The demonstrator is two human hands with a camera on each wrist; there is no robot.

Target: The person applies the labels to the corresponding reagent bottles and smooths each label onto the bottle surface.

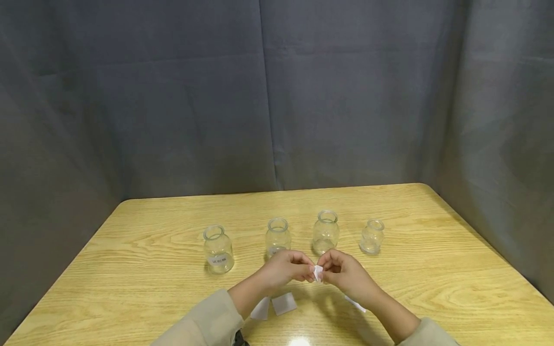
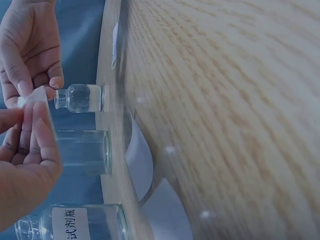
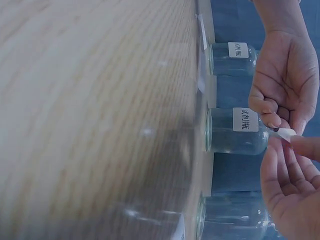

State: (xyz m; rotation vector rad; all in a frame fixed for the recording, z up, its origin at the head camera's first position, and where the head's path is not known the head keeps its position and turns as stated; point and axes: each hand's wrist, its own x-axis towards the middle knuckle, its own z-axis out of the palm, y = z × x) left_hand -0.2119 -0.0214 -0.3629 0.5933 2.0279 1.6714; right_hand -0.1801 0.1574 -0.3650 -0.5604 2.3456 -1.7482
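Observation:
My left hand (image 1: pixel 283 270) and right hand (image 1: pixel 351 278) meet over the table in front of the glass jars. Between their fingertips they pinch a small white paper label (image 1: pixel 318 273), which looks bent or partly folded. In the left wrist view the label (image 2: pixel 36 96) is partly hidden by fingers; any print on it does not show. Behind the left hand stands a jar (image 1: pixel 279 231) bearing a white printed label. An unlabelled jar (image 1: pixel 326 230) is just beyond the right hand. Both hands are held above the tabletop.
Another labelled jar (image 1: pixel 218 250) stands at the left, and a smaller glass jar (image 1: pixel 372 236) at the right. White paper pieces (image 1: pixel 284 303) lie beneath the left forearm, with another paper (image 1: pixel 355 303) by the right wrist. Dark curtains (image 1: pixel 195 110) surround the wooden table (image 1: pixel 433 269).

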